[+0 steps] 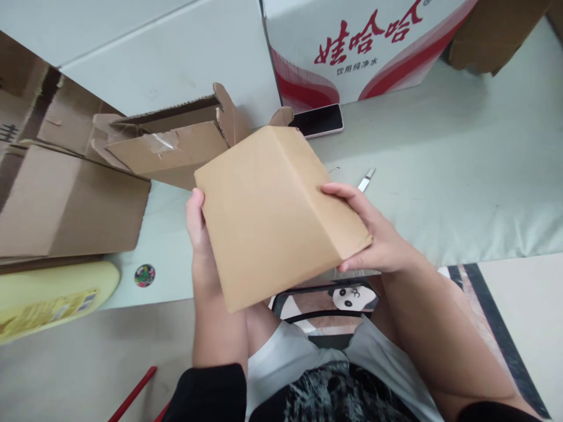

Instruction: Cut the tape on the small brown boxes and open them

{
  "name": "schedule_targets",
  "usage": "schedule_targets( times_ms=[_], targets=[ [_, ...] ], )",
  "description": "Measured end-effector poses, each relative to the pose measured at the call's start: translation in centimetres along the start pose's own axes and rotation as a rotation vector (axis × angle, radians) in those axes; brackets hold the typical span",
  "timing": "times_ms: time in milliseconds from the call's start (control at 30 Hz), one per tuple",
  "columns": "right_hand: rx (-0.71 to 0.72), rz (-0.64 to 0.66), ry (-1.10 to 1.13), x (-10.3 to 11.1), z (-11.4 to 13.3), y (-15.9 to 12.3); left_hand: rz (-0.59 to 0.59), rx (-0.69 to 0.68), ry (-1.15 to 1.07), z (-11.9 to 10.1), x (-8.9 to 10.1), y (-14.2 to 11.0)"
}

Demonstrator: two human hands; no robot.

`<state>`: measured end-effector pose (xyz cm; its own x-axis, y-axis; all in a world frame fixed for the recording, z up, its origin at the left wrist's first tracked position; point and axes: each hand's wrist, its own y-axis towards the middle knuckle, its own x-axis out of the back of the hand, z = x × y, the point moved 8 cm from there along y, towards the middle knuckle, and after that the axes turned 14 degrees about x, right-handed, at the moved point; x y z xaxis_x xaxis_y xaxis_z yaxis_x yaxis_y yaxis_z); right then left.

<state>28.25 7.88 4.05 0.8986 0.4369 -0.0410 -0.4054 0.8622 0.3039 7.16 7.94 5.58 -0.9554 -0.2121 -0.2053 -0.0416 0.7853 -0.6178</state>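
I hold a plain brown cardboard box [268, 217] up in front of me with both hands. My left hand [197, 225] grips its left edge, thumb on top and the other fingers hidden behind. My right hand [373, 234] clasps the lower right corner, thumb across the upper face and fingers under the edge. The box is tilted, one corner pointing down toward my lap.
An opened cardboard box [171, 143] and flattened cartons [65, 199] lie at left. A white carton with red lettering [360, 47] stands behind, a phone [319, 120] in front of it. A small blade [366, 179] lies on the pale green surface [461, 176]. A yellow item [48, 299] sits lower left.
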Motion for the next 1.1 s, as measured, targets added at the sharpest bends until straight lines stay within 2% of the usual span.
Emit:
schedule_targets(
  times_ms=[67,100,200,333,533,700,867,1100],
  targets=[
    [0.0,-0.093,-0.059,0.8,0.0,0.0,-0.014,0.056,-0.141,0.3,1.0,1.2],
    [-0.003,-0.136,-0.082,1.1,0.0,-0.1,-0.027,0.022,-0.137,0.0,1.6,1.8],
    [-0.037,-0.226,-0.133,1.5,-0.6,-0.3,0.036,-0.156,-0.003,-1.2,2.4,3.5],
    [-0.064,-0.283,-0.136,1.4,-1.2,-0.3,0.08,-0.22,0.156,-1.1,3.4,5.3],
    [-0.038,-0.353,-0.118,2.0,-1.1,-0.2,-0.016,-0.238,0.257,-1.3,4.5,4.9],
    [-0.111,-0.429,-0.024,2.4,-1.6,-0.7,-0.148,-0.208,0.231,-1.5,5.9,4.8],
    [-0.141,-0.461,0.022,2.3,-1.7,-0.7,-0.197,-0.25,0.292,-1.9,5.8,4.6],
    [-0.102,-0.497,-0.071,2.9,-1.1,-0.6,-0.258,-0.255,0.397,-1.9,6.0,4.5]
  ],
)
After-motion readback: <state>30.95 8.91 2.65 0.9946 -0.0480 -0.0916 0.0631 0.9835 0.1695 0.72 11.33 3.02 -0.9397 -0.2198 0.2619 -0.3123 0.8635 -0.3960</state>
